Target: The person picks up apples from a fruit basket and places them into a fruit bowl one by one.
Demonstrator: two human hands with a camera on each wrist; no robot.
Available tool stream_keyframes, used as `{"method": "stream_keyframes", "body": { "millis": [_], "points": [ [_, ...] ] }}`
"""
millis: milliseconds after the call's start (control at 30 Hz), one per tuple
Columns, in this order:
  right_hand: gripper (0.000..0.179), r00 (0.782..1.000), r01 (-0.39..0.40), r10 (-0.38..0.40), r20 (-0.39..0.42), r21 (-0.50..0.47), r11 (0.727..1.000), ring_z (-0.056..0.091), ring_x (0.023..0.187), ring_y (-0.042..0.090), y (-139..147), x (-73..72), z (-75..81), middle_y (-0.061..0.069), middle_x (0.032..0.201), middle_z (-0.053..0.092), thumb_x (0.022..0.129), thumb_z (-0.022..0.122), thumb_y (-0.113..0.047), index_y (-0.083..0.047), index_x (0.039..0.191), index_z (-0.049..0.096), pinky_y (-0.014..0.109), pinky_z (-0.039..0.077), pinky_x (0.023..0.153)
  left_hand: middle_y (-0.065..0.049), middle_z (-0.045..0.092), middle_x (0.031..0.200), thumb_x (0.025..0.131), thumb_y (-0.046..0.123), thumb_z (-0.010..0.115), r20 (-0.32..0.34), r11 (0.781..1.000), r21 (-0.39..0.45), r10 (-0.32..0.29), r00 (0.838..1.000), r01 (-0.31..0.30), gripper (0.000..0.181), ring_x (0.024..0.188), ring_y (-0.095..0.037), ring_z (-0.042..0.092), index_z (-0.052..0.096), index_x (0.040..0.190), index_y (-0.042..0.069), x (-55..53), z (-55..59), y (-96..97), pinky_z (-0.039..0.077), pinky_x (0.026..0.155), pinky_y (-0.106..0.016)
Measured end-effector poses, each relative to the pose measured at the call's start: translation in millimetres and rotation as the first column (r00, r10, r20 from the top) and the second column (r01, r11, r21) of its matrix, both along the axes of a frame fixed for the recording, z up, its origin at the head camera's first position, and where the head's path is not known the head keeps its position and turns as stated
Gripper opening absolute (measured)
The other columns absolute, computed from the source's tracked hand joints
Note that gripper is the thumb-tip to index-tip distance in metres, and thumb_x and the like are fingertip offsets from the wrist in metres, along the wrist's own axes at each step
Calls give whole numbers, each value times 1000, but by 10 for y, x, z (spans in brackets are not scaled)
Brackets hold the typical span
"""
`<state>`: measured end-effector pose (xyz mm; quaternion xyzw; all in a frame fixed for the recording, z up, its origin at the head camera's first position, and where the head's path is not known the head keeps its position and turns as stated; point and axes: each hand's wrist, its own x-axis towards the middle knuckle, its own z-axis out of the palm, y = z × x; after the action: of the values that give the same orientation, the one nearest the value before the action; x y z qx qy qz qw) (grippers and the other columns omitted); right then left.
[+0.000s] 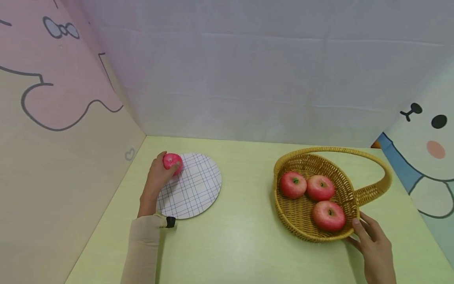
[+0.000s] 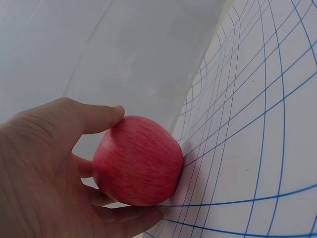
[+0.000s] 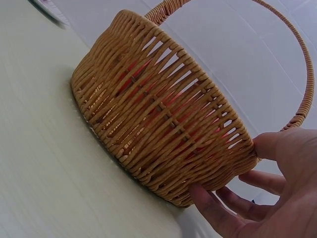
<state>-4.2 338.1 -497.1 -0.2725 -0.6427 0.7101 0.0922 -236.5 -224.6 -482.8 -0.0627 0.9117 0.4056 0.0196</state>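
Note:
My left hand (image 1: 159, 175) grips a red apple (image 1: 172, 163) at the upper left edge of a round white plate (image 1: 198, 185) with blue grid lines. In the left wrist view, thumb and fingers curl round the apple (image 2: 138, 161), which is against or very close to the plate's surface (image 2: 247, 148). On the right, my right hand (image 1: 376, 246) holds the near right side of a woven basket (image 1: 296, 227), with one digit on its rim and others lower on its wall. Three red apples (image 1: 328, 215) lie inside the basket.
The basket's tall arched handle (image 1: 381, 185) leans out to the right. A pale yellow table (image 1: 234, 240) lies under everything. A grey-white wall (image 1: 248, 86) stands behind, with cartoon-printed panels at the left (image 1: 71, 98) and right (image 1: 432, 157).

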Motion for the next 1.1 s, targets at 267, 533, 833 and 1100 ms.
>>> {"method": "stream_keyframes", "body": {
  "millis": [267,533,833,1100],
  "points": [
    [51,1000,10,-10,11,5,1000,65,93,-10,-2,-2,7,-27,107,66,103,65,-23,-18,152,52,20,61,66,-29,36,161,98,32,68,-5,1000,-2,0,1000,0,89,146,-50,40,18,165,4,25,4,-6,49,110,-63],
    [51,1000,24,-23,18,-6,1000,66,93,-11,-18,-8,17,-28,106,68,103,66,-24,-20,152,53,20,61,66,-28,36,162,99,34,68,-19,1000,0,-1,1000,1,88,146,-49,41,18,166,7,38,-9,-31,47,112,-62],
    [51,1000,19,-19,11,-2,1000,64,96,-11,-31,0,6,-28,107,67,103,65,-25,-19,152,52,20,61,66,-26,41,159,97,29,70,-123,997,-75,19,992,-28,79,142,-48,46,31,163,7,54,40,-49,52,107,-63],
    [57,998,25,-26,50,17,1000,62,97,-12,-43,-18,25,-28,110,64,104,64,-28,-15,157,46,18,60,66,-22,43,159,96,27,71,-294,986,-152,26,955,-74,72,145,-45,44,40,160,13,56,72,-26,50,108,-66]
  ]
}}
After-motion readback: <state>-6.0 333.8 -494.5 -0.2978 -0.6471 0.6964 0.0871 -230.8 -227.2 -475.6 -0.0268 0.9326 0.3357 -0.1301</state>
